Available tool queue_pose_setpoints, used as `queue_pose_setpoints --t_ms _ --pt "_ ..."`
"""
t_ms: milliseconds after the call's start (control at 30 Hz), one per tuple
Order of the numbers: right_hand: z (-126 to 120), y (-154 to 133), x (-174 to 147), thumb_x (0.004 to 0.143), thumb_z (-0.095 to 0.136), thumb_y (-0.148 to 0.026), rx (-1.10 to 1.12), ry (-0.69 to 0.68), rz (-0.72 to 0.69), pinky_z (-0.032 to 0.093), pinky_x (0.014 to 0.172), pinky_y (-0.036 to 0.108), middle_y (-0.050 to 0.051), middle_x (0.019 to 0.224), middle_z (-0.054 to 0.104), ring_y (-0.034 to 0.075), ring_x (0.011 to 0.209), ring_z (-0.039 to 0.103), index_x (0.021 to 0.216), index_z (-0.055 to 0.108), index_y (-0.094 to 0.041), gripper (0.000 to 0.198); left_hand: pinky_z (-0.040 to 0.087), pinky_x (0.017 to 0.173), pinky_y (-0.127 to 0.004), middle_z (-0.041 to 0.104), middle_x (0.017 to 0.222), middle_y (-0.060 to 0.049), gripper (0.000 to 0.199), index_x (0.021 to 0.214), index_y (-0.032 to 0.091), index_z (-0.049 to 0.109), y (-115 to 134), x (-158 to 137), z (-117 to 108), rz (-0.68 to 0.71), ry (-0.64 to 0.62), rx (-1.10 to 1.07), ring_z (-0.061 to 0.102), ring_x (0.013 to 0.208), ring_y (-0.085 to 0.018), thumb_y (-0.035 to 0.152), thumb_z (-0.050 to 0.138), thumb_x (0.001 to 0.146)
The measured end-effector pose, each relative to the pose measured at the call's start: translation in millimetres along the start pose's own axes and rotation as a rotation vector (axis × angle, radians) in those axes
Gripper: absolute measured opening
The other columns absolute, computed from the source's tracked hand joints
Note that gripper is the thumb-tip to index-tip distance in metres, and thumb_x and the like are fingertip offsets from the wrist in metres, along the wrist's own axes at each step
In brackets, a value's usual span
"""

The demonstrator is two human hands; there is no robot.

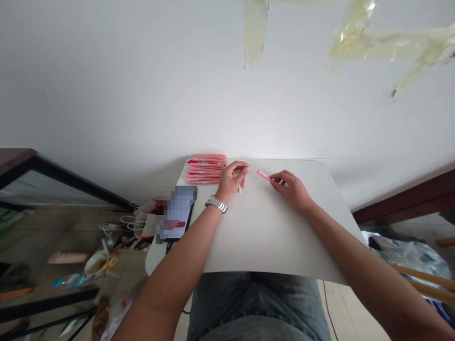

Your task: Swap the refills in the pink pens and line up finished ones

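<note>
My left hand (pixel 232 179), with a metal watch (pixel 217 204) on its wrist, is closed in a pinch on a thin pink refill-like stick (pixel 252 169). Its tip points right, toward a pink pen barrel (pixel 263 175). That barrel is pinched at its lower end by the fingertips of my right hand (pixel 289 187). A small gap shows between stick and barrel. Beneath my left hand, a short pink piece (pixel 243 183) and a white piece (pixel 239 190) lie partly hidden on the table. Slim pink pens (pixel 204 173) are piled just left of that hand.
The white table (pixel 270 237) stands against a wall with strips of yellowed tape (pixel 256 33). A tablet or phone (pixel 177 213), partly blurred out, lies at its left edge. Bags, a bottle (pixel 69 281) and a cup (pixel 95 263) are on the floor at left. Plastic bags (pixel 412 251) lie at right.
</note>
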State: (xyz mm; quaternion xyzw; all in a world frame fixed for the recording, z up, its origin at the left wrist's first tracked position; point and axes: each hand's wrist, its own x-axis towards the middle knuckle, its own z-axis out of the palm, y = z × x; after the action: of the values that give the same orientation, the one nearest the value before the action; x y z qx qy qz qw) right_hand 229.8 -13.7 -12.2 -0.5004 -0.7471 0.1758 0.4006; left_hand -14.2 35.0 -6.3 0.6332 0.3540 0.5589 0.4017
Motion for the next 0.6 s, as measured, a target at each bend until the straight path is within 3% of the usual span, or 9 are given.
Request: queue_pose_setpoints --t_ms 200,600 --pt "0.1 0.4 0.0 0.097 0.063 -0.036 -0.006 -0.015 0.005 0.053 0.074 0.034 0.005 0.094 0.066 0.018 0.08 0.065 0.108 0.075 -0.024 0.02 0.05 0.056 -0.022 0.072 0.085 -0.003 0.025 0.097 0.017 0.072 -3.0 -1.0 1.4 -0.043 -0.068 -0.039 0.06 0.056 -0.008 0.04 0.074 0.089" --pt "0.4 -3.1 0.3 0.097 0.061 -0.039 0.001 -0.034 -0.006 0.054 0.075 0.035 0.006 0.094 0.066 0.019 0.08 0.065 0.109 0.075 -0.023 0.024 0.048 0.047 -0.019 0.072 0.093 -0.006 0.028 0.099 0.017 0.07 -2.2 -4.6 4.4 -0.084 -0.16 -0.002 0.064 0.068 -0.012 0.043 0.074 0.088"
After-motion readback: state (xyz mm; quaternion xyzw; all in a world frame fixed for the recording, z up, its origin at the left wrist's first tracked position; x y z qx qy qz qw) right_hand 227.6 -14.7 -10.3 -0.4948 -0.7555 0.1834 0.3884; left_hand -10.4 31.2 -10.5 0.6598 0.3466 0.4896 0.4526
